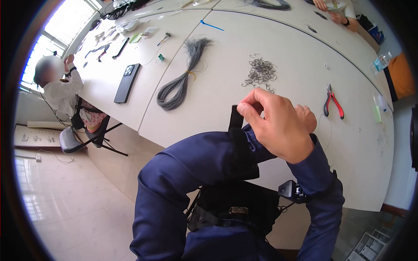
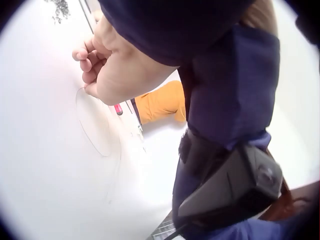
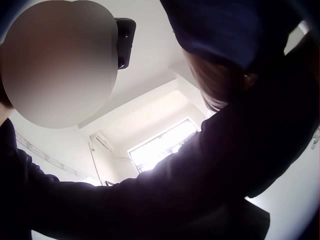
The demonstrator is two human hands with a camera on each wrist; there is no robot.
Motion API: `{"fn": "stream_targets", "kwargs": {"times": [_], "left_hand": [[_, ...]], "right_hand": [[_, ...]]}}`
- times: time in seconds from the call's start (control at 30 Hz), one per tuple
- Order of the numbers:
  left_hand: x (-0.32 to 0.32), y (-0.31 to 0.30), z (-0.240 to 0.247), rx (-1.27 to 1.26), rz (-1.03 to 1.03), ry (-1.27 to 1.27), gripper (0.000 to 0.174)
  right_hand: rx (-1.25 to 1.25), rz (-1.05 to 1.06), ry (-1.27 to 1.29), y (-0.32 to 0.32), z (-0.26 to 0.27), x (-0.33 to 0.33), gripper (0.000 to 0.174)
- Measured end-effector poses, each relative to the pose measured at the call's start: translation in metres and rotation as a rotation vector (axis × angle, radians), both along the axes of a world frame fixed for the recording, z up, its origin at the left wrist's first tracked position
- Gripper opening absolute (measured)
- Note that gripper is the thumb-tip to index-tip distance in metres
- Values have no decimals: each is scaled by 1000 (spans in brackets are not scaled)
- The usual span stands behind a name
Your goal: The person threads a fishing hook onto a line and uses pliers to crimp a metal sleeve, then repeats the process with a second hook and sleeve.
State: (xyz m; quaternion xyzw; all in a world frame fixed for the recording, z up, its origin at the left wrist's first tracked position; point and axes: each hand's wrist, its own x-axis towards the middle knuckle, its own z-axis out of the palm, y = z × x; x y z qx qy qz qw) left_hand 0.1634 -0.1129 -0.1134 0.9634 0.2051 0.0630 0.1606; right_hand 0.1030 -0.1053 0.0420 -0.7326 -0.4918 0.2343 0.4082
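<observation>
My right hand (image 1: 281,124) crosses over the left forearm, thumb and index finger pinching the end of a black strap (image 1: 235,117) that stands up from the left sleeve cuff. Behind it, partly hidden, my left hand (image 1: 307,118) has its fingers curled. In the left wrist view a thin strand (image 2: 89,137) runs from the fingertips of the left hand (image 2: 125,72) in a loose loop. Past the hands lies a pile of small dark wire hooks (image 1: 261,71). Only sleeves and the room show in the right wrist view, with my right hand's fingers out of sight.
Red-handled pliers (image 1: 333,102) lie to the right on the white table (image 1: 357,152). Leftward are a tied bundle of grey strands (image 1: 176,87) and a black phone (image 1: 127,83). A seated person (image 1: 63,80) is at the left side, and another person's hands (image 1: 333,13) are at the far right.
</observation>
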Motion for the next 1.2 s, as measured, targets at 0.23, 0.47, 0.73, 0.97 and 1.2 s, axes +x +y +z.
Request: {"fn": "stream_targets", "kwargs": {"times": [0.23, 0.47, 0.73, 0.97, 1.2], "left_hand": [[-19, -2, 33, -222, 50, -103, 15], [-23, -3, 11, -8, -106, -243, 11], [-19, -1, 4, -32, -207, -428, 10], [-19, 13, 16, -97, -261, -318, 9], [-19, 34, 36, -225, -354, -190, 10]], "right_hand": [[56, -15, -149, 7, -17, 3, 16], [20, 42, -269, 12, -19, 7, 16], [54, 60, -319, 16, -32, 20, 15], [41, 230, 84, 1, 12, 16, 16], [212, 356, 42, -13, 10, 12, 13]]}}
